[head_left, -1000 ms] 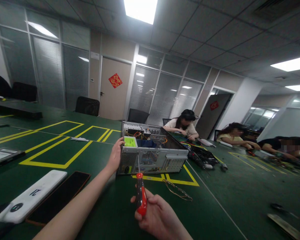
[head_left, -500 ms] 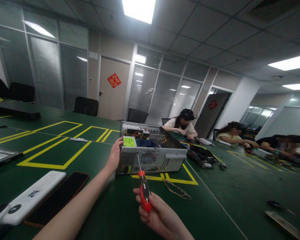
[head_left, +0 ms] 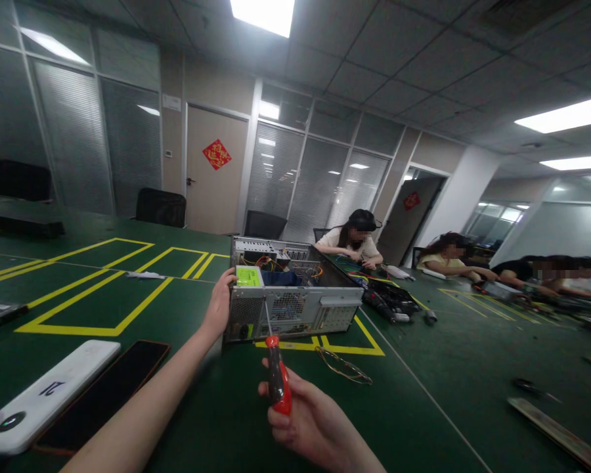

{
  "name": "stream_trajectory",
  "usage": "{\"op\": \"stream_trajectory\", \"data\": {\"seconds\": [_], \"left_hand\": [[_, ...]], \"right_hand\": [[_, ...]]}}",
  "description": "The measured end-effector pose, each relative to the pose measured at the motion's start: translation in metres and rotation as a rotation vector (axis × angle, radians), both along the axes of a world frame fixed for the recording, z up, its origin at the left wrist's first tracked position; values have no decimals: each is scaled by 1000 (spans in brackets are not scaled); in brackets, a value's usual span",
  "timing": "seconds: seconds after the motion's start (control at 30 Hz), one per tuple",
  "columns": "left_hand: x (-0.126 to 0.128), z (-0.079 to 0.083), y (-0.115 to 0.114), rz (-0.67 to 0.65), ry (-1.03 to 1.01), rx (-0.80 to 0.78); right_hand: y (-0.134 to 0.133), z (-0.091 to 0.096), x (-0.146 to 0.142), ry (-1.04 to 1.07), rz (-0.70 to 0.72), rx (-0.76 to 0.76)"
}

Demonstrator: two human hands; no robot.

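My right hand [head_left: 308,417] is closed around the red and black handle of a screwdriver [head_left: 278,378]. Its thin shaft points up to the rear panel of an open computer case [head_left: 335,314], and the tip appears to meet the panel beside the fan grille. My left hand [head_left: 217,307] grips the case's left side, fingertips at the upper corner. Close to those fingers is the power supply with a bright green label [head_left: 247,276]. Coloured cables [head_left: 270,263] show inside the case. How the tip sits on the panel is too small to make out.
Glasses [head_left: 343,366] lie in front of the case. At left are a white device [head_left: 62,387] and a dark phone [head_left: 106,394]. Right of the case sits a black tool kit [head_left: 391,299]. A metal strip [head_left: 554,430] lies at lower right. Several people work farther along the green table.
The screwdriver handle has turned in my right hand, showing a different side of its red and black pattern. My left hand stays on the case. The whole view has shifted slightly.
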State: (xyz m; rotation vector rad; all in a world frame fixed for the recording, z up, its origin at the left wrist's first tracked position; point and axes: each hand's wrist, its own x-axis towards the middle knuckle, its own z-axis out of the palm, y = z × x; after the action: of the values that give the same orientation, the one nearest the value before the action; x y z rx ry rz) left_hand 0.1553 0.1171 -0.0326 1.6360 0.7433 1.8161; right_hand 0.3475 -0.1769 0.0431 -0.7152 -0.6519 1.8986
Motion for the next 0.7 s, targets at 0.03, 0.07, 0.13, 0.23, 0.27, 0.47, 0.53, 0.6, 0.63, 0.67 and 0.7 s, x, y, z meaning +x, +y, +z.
{"op": "stream_trajectory", "data": {"seconds": [0.03,0.07,0.13,0.23,0.27,0.47,0.53,0.6,0.63,0.67,0.7], "left_hand": [[0,0,0,1,3,0],[-1,1,0,2,6,0],[-1,1,-1,4,11,2],[-1,0,-1,4,6,5],[-1,0,-1,5,5,5],[-1,-1,-1,-1,15,4],[-1,-1,-1,-8,10,0],[-1,0,-2,-14,8,-6],[-2,0,-2,-16,9,-9],[-2,0,-2,-18,12,-11],[-2,0,-2,-18,13,-12]], "right_hand": [[1,-1,0,4,19,10],[2,-3,1,6,36,21],[4,-7,2,9,64,39],[5,-11,4,8,57,62],[5,-11,3,-2,41,71],[-3,0,-7,-110,-161,35],[-6,0,-10,-119,-241,11],[-7,-2,-9,-149,-317,7],[-7,-4,-8,-187,-347,12],[-7,-7,-7,-247,-370,22],[-6,-9,-5,-329,-386,36]]}}
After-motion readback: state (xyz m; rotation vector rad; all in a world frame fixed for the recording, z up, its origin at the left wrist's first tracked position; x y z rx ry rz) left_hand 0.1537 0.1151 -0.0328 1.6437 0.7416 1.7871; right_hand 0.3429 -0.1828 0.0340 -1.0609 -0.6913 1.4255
